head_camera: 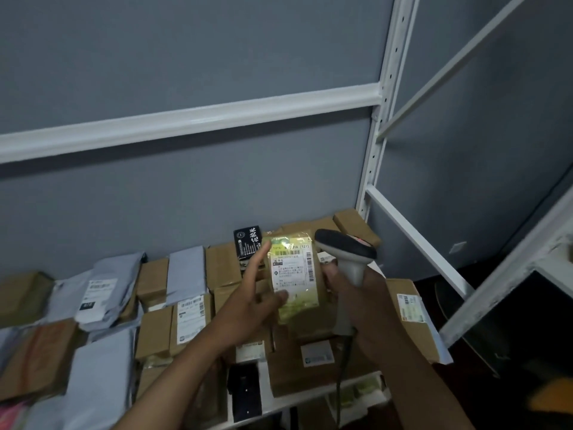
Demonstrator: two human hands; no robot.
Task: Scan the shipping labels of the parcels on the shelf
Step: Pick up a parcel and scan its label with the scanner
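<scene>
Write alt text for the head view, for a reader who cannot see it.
A left hand holds up a parcel, label facing the camera, while the right hand grips a scanner beside it. Below, cardboard boxes and grey mailers crowd a white shelf against a grey wall.

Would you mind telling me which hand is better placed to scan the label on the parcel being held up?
The right hand: it already grips the scanner, whose head sits just beside the label. The left hand is occupied holding the parcel, thumb on its front.
</scene>
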